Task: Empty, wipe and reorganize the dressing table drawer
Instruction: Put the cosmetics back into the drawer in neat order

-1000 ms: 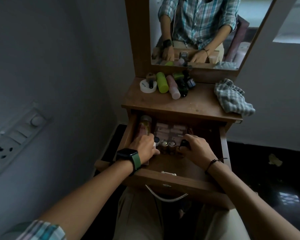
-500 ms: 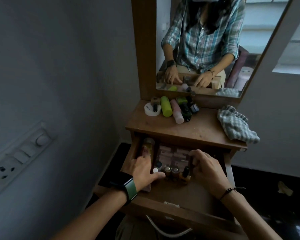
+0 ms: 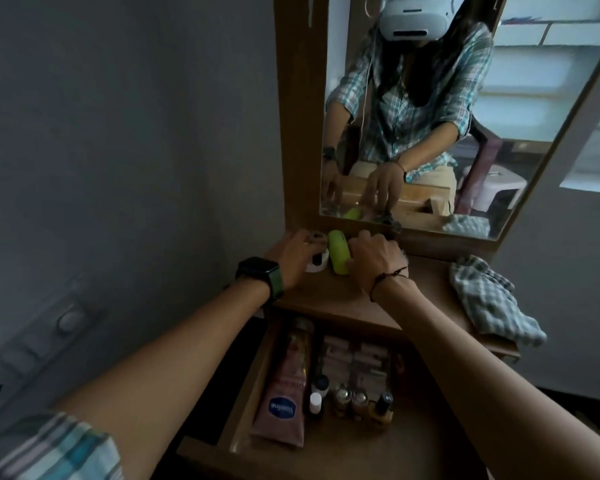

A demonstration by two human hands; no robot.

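The dressing table drawer (image 3: 361, 448) stands pulled open below me. In it lie a pink lotion tube (image 3: 288, 393), pink boxes (image 3: 355, 358) and several small bottles (image 3: 352, 398). Both hands reach over the tabletop (image 3: 326, 299) to the items at the mirror's foot. My left hand (image 3: 293, 258) rests against a white round container (image 3: 317, 265) and a small dark jar behind it. My right hand (image 3: 378, 258) is curled over bottles just right of a green bottle (image 3: 338, 256), hiding them. Whether either hand grips anything is hidden.
A checked cloth (image 3: 489, 303) lies crumpled at the tabletop's right end. The mirror (image 3: 430, 116) rises directly behind the bottles. A grey wall with a switch plate (image 3: 49, 334) is close on the left. A person's reflection shows in the mirror.
Both hands have left the drawer and risen to the bottles at the back of the tabletop. The view has tilted upward, and the drawer's contents now lie uncovered.
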